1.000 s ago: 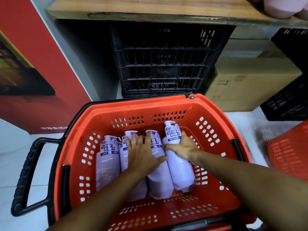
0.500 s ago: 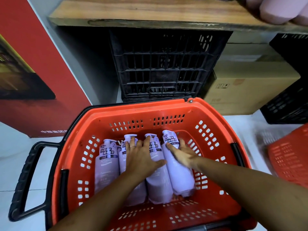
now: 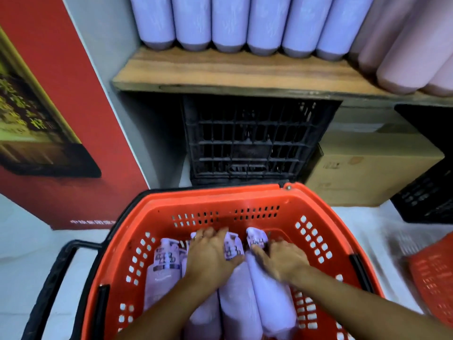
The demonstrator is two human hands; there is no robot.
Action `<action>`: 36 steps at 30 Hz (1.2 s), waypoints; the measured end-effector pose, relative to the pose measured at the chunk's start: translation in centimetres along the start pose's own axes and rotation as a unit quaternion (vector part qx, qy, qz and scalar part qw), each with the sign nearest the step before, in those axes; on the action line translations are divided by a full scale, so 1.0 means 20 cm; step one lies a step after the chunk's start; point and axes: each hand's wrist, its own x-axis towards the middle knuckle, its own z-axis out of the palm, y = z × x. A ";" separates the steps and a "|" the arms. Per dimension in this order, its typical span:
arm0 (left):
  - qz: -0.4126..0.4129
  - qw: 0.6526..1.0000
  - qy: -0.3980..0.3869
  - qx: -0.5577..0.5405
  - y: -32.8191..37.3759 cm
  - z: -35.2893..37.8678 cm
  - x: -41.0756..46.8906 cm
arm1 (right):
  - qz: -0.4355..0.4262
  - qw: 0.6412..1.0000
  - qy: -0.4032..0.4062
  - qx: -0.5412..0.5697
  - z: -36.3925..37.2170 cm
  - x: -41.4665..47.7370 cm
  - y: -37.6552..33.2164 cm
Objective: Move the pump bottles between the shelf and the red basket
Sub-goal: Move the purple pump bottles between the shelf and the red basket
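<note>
Left hand (image 3: 210, 258) flat, fingers (image 3: 210, 233) spread over pump bottles (image 3: 235, 303), right hand (image 3: 282, 262) open-fingered, touching rightmost bottle (image 3: 269, 290), in red basket (image 3: 220, 200)

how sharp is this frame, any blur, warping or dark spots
Head view: motion blur smears the right hand and the bottle under it; the left hand is slightly crisper. Same view: the shelf bottles look soft; the wide lens bows the shelf edge and the basket rim; the black crate below sits in shadow.
</note>
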 end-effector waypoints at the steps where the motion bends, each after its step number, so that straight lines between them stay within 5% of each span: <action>1: -0.003 1.000 0.025 -0.018 0.00 -0.08 0.03 | -0.012 0.999 0.037 0.003 -0.07 -0.01 -0.03; 6: 0.064 0.958 0.225 -0.166 0.05 -0.62 0.17 | -0.084 0.972 0.179 0.129 -0.55 -0.12 -0.23; 9: 0.133 0.904 0.338 -0.224 0.10 -0.96 0.29 | -0.142 0.922 0.251 0.257 -0.85 -0.19 -0.36; 13: 0.121 0.851 0.417 -0.294 0.11 -1.35 0.57 | -0.217 0.854 0.310 0.358 -1.25 -0.08 -0.57; 24: 0.095 0.877 0.453 -0.129 0.03 -2.01 1.10 | -0.266 0.826 0.450 0.213 -1.99 0.33 -0.96; 36: -0.006 0.891 0.425 -0.159 0.03 -2.03 1.24 | -0.297 0.851 0.406 0.151 -2.15 0.42 -1.05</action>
